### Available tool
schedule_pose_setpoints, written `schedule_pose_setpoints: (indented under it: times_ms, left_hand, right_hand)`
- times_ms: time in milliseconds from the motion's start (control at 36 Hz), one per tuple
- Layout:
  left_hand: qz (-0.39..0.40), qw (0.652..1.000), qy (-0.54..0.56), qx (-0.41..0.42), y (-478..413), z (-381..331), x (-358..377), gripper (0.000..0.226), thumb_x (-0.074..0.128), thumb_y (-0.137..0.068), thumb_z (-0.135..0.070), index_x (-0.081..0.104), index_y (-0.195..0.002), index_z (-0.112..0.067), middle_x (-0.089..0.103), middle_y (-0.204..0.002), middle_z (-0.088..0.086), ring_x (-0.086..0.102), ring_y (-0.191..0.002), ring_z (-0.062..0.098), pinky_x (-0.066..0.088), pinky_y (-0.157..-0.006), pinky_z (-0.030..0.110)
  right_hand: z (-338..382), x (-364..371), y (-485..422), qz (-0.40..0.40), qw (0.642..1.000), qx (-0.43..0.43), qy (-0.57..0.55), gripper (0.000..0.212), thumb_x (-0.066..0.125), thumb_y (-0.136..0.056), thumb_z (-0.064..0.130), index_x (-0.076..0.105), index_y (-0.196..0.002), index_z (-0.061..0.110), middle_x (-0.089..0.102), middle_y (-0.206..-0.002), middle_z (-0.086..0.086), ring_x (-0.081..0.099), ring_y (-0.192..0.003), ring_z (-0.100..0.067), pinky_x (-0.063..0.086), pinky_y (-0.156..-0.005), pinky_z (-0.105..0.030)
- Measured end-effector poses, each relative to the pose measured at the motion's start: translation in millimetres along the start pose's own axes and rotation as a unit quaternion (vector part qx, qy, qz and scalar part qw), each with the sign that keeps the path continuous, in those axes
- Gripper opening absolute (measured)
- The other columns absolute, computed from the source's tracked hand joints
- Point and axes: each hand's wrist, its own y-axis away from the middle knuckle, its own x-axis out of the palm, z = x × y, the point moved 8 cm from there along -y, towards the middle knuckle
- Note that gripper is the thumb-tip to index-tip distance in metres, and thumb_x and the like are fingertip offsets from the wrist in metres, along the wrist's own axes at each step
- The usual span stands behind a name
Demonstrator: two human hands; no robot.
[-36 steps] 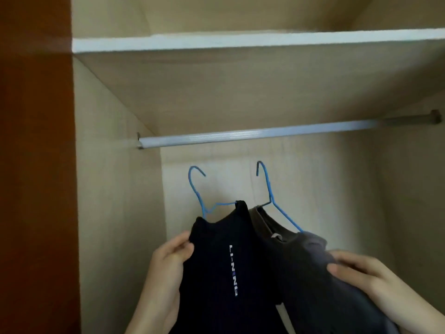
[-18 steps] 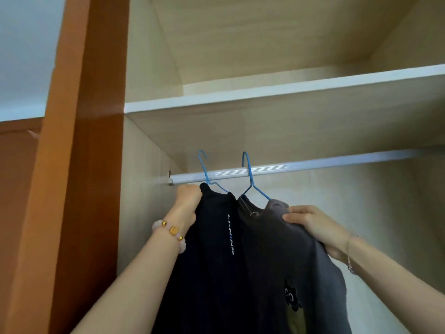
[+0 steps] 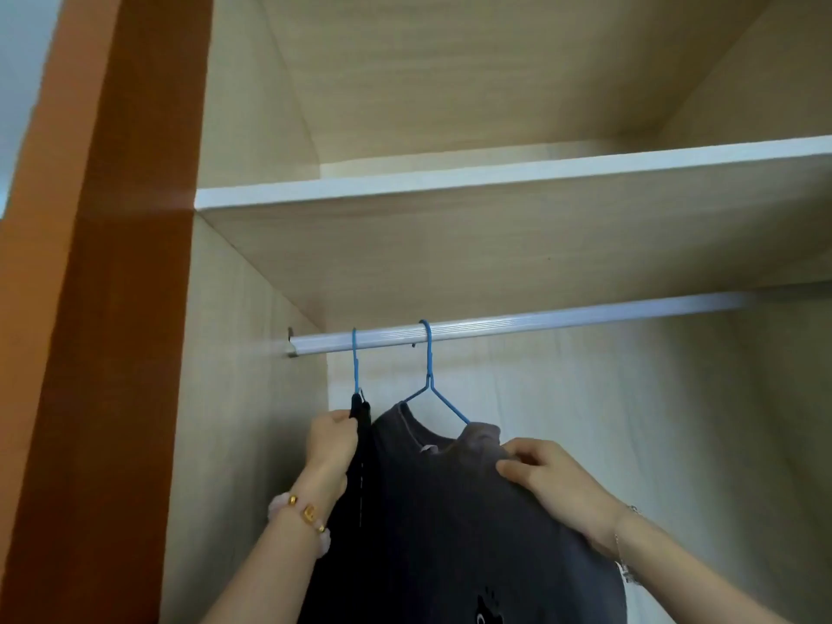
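Two blue wire hangers hook over the silver wardrobe rail. The left hanger carries a black garment seen edge-on. My left hand grips that garment at its shoulder just below the hook. The right hanger carries a dark grey shirt with a small cartoon print near the bottom edge. My right hand grips the grey shirt's right shoulder, thumb on the front of the cloth.
A light wood shelf runs above the rail. The wardrobe's left inner wall stands close to the black garment, with an orange-brown side panel outside it. To the right of the hangers the rail carries nothing.
Both garments went up from below the rail, and both hooks now sit over it. The black garment has turned edge-on. The camera tilted up.
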Motion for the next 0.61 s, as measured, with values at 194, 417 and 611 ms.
schedule_pose_setpoints:
  times_ms: [194, 417, 611]
  left_hand:
    - [-0.071, 0.969, -0.213, 0.108, 38, -2, -10, 0.025, 0.043, -0.097, -0.011, 0.068, -0.091, -0.005, 0.058, -0.074, 0.005, 0.051, -0.073, 0.023, 0.035, -0.067, 0.027]
    - [-0.131, 0.939, -0.263, 0.181, 69, 9, -26, 0.027, 0.043, -0.097, -0.015, 0.067, -0.107, -0.008, 0.068, -0.095, 0.011, 0.062, -0.089, 0.032, 0.039, -0.067, 0.028]
    - [-0.172, 0.923, -0.261, 0.223, 84, 9, -34, 0.026, 0.047, -0.096, -0.017, 0.067, -0.107, -0.006, 0.063, -0.092, 0.011, 0.049, -0.079, 0.021, 0.034, -0.066, 0.030]
  right_hand:
    - [-5, 6, 6, -0.056, 0.976, -0.055, 0.202, 0.013, 0.042, -0.097, 0.029, 0.054, -0.097, 0.024, 0.064, -0.089, 0.005, 0.060, -0.085, -0.017, 0.046, -0.078, -0.030]
    - [-15, 6, 8, -0.082, 0.958, -0.048, 0.270, 0.018, 0.038, -0.098, 0.031, 0.048, -0.088, 0.020, 0.060, -0.086, 0.001, 0.060, -0.085, -0.025, 0.045, -0.073, -0.033]
    - [-21, -10, 14, -0.151, 0.957, -0.048, 0.242, 0.014, 0.047, -0.094, 0.032, 0.055, -0.086, 0.023, 0.059, -0.074, 0.006, 0.053, -0.072, -0.020, 0.036, -0.059, -0.029]
